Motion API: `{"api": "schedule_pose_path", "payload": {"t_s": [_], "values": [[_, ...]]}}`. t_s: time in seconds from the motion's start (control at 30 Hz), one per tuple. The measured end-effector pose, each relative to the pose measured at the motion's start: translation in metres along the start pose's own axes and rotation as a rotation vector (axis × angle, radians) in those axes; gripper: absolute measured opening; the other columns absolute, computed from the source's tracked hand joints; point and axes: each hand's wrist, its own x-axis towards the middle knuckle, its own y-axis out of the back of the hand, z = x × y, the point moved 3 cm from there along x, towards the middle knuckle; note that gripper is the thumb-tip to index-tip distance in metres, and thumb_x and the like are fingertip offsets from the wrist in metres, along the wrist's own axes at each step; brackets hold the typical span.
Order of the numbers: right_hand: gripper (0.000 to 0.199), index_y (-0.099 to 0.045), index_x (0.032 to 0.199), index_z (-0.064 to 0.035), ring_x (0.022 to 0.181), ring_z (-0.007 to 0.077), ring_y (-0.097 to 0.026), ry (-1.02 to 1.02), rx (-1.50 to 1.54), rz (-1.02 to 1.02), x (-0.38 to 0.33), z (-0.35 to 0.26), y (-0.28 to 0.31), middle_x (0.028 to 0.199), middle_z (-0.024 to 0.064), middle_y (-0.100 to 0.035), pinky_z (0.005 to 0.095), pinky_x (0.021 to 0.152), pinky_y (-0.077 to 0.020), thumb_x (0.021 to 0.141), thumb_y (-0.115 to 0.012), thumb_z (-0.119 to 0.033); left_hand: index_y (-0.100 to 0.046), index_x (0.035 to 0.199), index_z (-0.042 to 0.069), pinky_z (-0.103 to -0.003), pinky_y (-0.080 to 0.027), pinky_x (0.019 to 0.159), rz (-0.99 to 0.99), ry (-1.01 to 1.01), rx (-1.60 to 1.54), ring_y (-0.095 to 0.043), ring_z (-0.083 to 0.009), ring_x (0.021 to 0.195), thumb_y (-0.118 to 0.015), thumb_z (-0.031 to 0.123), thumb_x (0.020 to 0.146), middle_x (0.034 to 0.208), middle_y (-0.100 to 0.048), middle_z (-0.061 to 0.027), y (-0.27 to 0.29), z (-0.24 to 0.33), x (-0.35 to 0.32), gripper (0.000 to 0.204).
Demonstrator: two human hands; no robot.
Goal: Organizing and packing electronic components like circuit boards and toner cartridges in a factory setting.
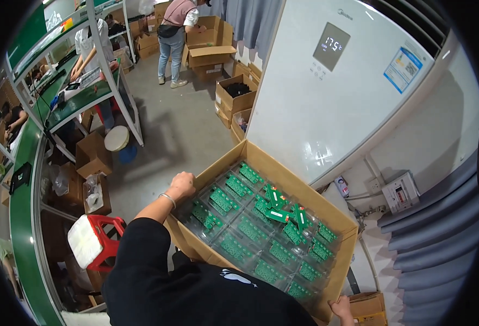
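Note:
In front of my body is a large open cardboard box (303, 187). Inside it lie clear plastic trays (234, 220) with green circuit boards (223, 200) in their pockets. Several loose green boards with white and red parts (277, 198) rest in a small heap on top. My left hand (180, 186), a bracelet at its wrist, is closed over the box's left wall. At the lower right, my right hand (341, 308) grips the box near its corner, its fingers partly hidden.
A white appliance with a display (283, 108) stands just beyond the box. To the left are a red stool (101, 242), a green-topped bench (27, 217) and a white-framed workbench (82, 103). Another person (178, 32) bends over an open carton (212, 49) farther off. A blue-grey curtain (440, 233) hangs right.

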Motion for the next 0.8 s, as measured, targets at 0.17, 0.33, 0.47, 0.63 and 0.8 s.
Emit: {"api": "schedule_pose_path", "payload": {"t_s": [0.17,0.33,0.47,0.63,0.8], "values": [[0.023,-0.067,0.082,-0.0023,0.071,0.0299,-0.065,-0.123,0.044,0.045,-0.028,-0.08,-0.022,0.073,0.0181,-0.064,0.0368,0.065,-0.0514,0.065,-0.06,-0.016,-0.067,0.086,0.007,-0.039,-0.051,0.076,0.04,-0.118,0.013,-0.062,-0.0336,0.084,-0.058,0.011,0.064,0.086,-0.064,-0.0188,0.032,-0.047,0.037,0.024],[0.022,-0.066,0.082,-0.0013,0.07,0.0296,-0.065,-0.112,0.038,0.11,-0.042,-0.183,-0.021,0.072,0.019,-0.063,0.0362,0.064,-0.0509,0.065,-0.059,-0.013,-0.067,0.085,0.006,-0.04,-0.051,0.077,0.085,-0.171,-0.038,-0.062,-0.0332,0.083,-0.062,0.013,0.064,0.087,-0.064,-0.0192,0.057,-0.134,0.061,0.023],[0.023,-0.066,0.081,-0.0001,0.07,0.034,-0.063,-0.017,-0.037,0.134,-0.025,-0.234,-0.005,0.072,0.0206,-0.062,0.0375,0.063,-0.0504,0.065,-0.058,-0.015,-0.066,0.085,0.005,-0.04,-0.051,0.077,0.146,-0.131,-0.108,-0.062,-0.0334,0.083,-0.064,0.015,0.064,0.087,-0.063,-0.0195,0.072,-0.195,0.053,0.023],[0.026,-0.065,0.081,0.0009,0.071,0.0372,-0.062,0.001,-0.111,0.097,0.003,-0.269,-0.013,0.072,0.0232,-0.061,0.0389,0.064,-0.0496,0.065,-0.057,-0.017,-0.066,0.085,0.004,-0.042,-0.049,0.079,0.145,-0.053,-0.168,-0.061,-0.036,0.083,-0.059,0.01,0.062,0.083,-0.062,-0.0216,0.069,-0.255,0.044,0.025],[0.026,-0.065,0.081,0.0003,0.072,0.0363,-0.062,-0.042,0.024,-0.032,0.017,-0.288,-0.031,0.072,0.0238,-0.061,0.0398,0.067,-0.049,0.065,-0.056,-0.018,-0.067,0.089,0.006,-0.04,-0.05,0.08,0.043,0.031,-0.071,-0.061,-0.034,0.085,-0.066,0.015,0.064,0.087,-0.064,-0.0193,0.058,-0.267,0.046,0.027]]}}
